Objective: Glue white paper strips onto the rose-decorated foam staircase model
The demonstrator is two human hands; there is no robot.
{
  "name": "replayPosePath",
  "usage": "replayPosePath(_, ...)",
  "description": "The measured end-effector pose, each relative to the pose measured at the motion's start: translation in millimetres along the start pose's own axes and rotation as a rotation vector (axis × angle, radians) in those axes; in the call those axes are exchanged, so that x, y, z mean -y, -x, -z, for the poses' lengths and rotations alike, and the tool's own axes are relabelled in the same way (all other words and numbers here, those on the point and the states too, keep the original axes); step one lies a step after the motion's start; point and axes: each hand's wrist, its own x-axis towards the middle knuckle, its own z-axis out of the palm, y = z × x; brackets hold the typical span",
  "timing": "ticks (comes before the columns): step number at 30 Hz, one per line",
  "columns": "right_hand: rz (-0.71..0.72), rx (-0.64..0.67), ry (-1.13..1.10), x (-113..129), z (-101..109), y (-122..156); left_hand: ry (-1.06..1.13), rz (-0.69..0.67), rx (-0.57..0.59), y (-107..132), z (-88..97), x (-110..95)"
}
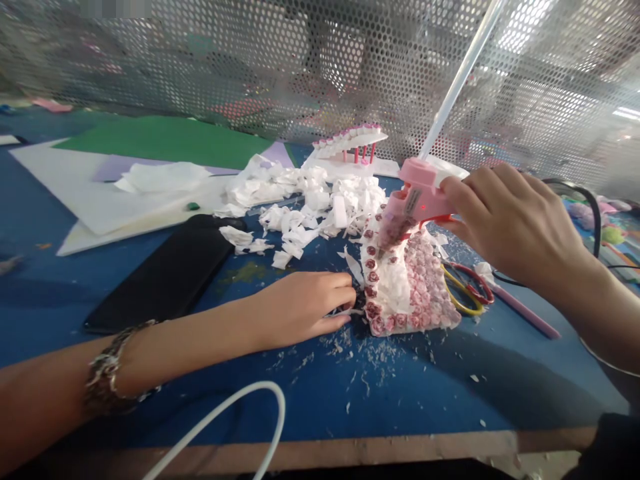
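Note:
My right hand (505,213) is wrapped around a pink hot glue gun (417,187), with a long clear glue stick (460,83) rising from its back. The gun tilts nozzle-down over a small white panel (393,290). Dark red paper rosettes (370,277) line the panel's left side, and paler pink ones (427,287) cover its right part and bottom edge. Beside the panel's left edge, my left hand (323,307) rests low with curled fingers. A thin white strip (350,312) shows between its thumb and fingers.
Torn white paper scraps (305,207) pile behind the panel. A black phone (165,273) lies left, near white and green sheets (165,143). Scissors (467,290) and a pink stick (527,312) lie right. A small roofed model (355,147) stands by the perforated metal screen (225,60). A white cable (235,400) loops in front.

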Motion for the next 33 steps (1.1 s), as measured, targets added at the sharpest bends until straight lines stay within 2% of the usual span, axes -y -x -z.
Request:
replayPosePath(9,0.012,-0.004,0.064,0.0,3.9,-3.3,0.110,0.002,0.002,-0.5,3.5,1.2)
replayPosePath(15,0.021,-0.012,0.065,-2.6,7.4,-1.8,0.137,-0.020,-0.101,-1.3,4.0,-0.2)
replayPosePath(20,0.027,-0.010,0.025,-2.6,8.3,-2.4,0.183,-0.069,-0.233,-1.8,2.5,1.5)
replayPosePath(27,-0.034,0.056,-0.069,-0.6,4.7,-6.1,0.348,0.082,-0.220,0.9,5.6,-2.7)
replayPosePath(30,-0.033,0.030,-0.023,-2.1,5.4,-2.2,0.465,0.136,-0.258,0.2,7.6,-6.2)
replayPosePath(33,-0.100,0.044,-0.035,-3.7,8.9,4.3,0.609,0.179,-0.316,-1.1,8.0,-8.5)
